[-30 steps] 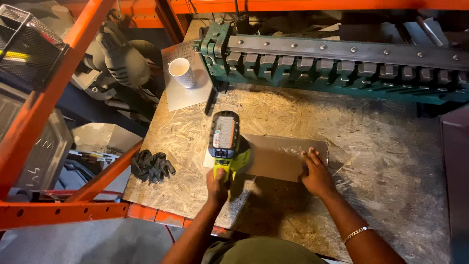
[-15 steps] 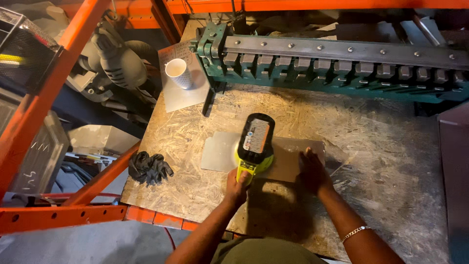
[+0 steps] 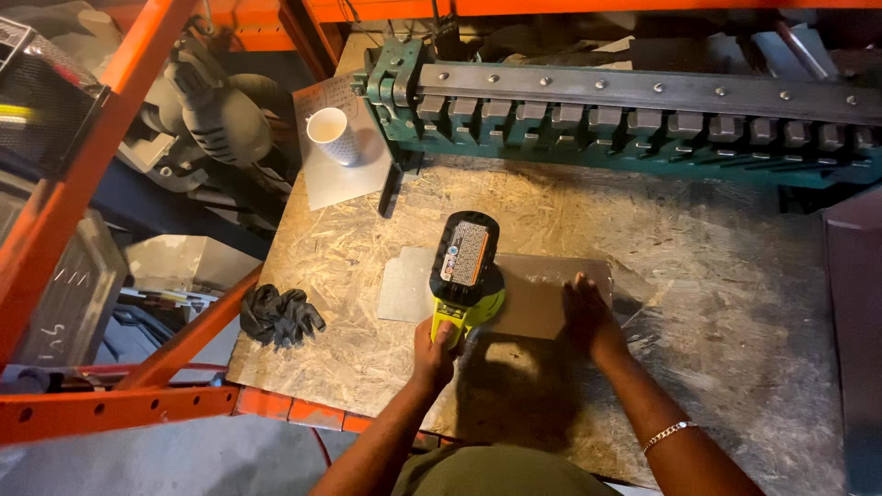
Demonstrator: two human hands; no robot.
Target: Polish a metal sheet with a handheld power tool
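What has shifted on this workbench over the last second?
The left hand has slid the yellow-green cordless tool to the right across the metal sheet, uncovering the sheet's left end. It keeps its grip throughout. The right hand stays pressed flat on the sheet's right end. The black gloves, the white cup and the green bending machine have not moved.

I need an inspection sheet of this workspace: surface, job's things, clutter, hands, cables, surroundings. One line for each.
Surface: chipboard bench, rough and dusty.
Job's things: yellow-green cordless tool standing on a flat metal sheet.
Clutter: black gloves at the bench's left edge; white cup on a second sheet at the back.
Hands: left hand grips the tool's handle; right hand presses flat on the metal sheet.
Cables: nothing seen on the bench.
Surroundings: green bending machine along the back; orange rack at left; grey power tool stored behind it.
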